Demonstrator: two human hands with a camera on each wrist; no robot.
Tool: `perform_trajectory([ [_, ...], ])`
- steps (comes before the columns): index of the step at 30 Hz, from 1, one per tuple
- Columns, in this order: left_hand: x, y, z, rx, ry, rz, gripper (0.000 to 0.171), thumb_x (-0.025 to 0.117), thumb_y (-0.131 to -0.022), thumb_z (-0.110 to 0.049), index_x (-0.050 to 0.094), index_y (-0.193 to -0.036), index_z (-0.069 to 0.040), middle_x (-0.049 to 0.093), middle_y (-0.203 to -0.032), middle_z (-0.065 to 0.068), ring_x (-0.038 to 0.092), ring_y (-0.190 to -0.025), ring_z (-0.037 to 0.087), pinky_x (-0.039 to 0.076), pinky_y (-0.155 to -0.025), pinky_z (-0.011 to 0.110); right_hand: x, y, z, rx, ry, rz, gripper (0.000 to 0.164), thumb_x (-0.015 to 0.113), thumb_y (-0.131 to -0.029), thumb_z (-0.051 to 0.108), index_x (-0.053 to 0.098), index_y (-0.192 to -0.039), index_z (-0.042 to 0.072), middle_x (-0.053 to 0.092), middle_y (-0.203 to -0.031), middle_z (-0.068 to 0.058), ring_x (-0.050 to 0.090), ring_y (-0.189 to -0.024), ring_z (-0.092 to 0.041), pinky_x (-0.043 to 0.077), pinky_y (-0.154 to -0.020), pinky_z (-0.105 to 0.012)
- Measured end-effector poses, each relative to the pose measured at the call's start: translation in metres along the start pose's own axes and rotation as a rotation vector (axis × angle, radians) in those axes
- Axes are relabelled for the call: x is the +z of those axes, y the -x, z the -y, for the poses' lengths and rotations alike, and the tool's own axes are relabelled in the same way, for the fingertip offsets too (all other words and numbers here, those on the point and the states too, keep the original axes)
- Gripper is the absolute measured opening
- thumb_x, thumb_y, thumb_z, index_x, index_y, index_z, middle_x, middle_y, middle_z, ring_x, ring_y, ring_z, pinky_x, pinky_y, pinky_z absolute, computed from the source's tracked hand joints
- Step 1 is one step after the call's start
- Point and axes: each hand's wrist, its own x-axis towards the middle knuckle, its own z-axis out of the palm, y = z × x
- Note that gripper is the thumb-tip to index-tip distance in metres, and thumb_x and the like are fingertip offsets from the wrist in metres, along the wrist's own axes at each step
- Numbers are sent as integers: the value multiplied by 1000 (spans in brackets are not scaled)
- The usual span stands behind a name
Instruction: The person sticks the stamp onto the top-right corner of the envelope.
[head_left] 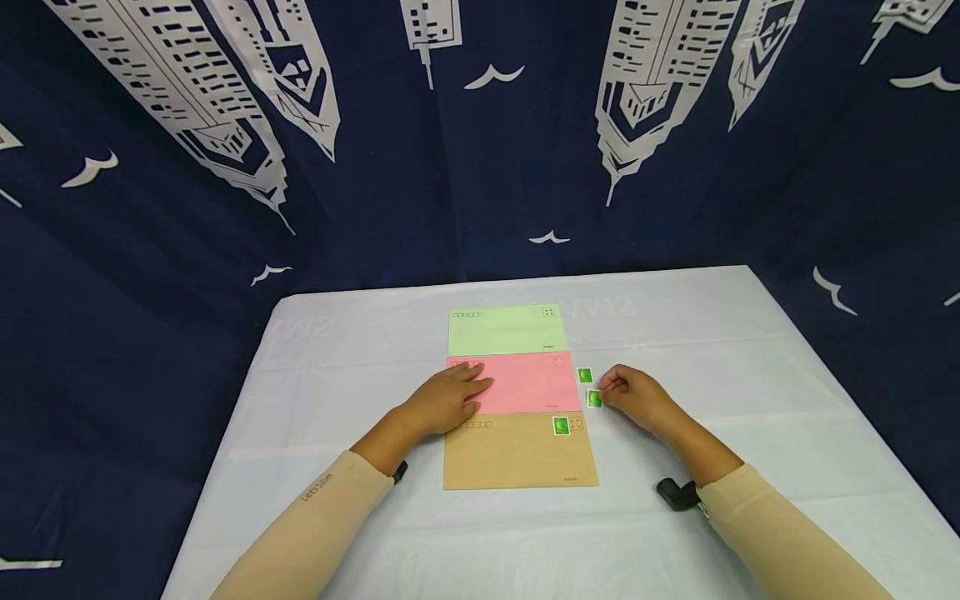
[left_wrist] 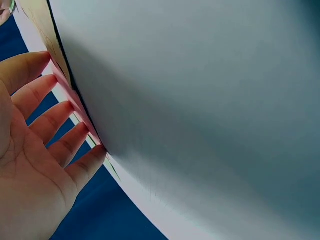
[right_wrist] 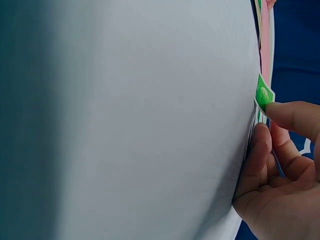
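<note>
Three envelopes lie in a column in the head view: green [head_left: 506, 331], pink [head_left: 525, 385] and brown [head_left: 517, 458]. My left hand [head_left: 446, 398] rests on the left part of the pink one, its fingers [left_wrist: 65, 107] spread and straight. To the right of the envelopes my right hand [head_left: 633, 398] pinches a green stamp [right_wrist: 264, 94] with a white border by its edge, between thumb and finger. Another green stamp [head_left: 585, 376] lies on the table just beside the pink envelope. A third stamp [head_left: 561, 426] sits at the brown envelope's upper right, beside its printed box.
A white cloth [head_left: 337, 367] covers the table under the envelopes. Behind it hangs a dark blue curtain [head_left: 450, 167] printed with white buildings and birds. Black wrist devices show at the left cuff [head_left: 401, 472] and the right cuff [head_left: 677, 494].
</note>
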Motion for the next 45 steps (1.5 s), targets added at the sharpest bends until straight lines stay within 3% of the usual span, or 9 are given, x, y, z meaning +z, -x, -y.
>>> perform_trajectory([
  [13, -1, 0, 0, 0, -10, 16, 50, 52, -105, -27, 46, -153, -15, 34, -165, 11, 27, -155, 31, 24, -128, 45, -5, 3, 2, -21, -15, 1, 17, 65, -96, 12, 63, -108, 0, 61, -92, -7, 54, -83, -17, 48, -68, -21],
  [45, 1, -1, 0, -11, -23, 19, 50, 52, -105, -28, 45, -154, -18, 33, -165, 9, 26, -156, 31, 23, -128, 45, -2, 0, 14, -72, -212, -17, 23, 68, -96, 15, 63, -111, -1, 64, -96, -9, 58, -82, -12, 54, -74, -22],
])
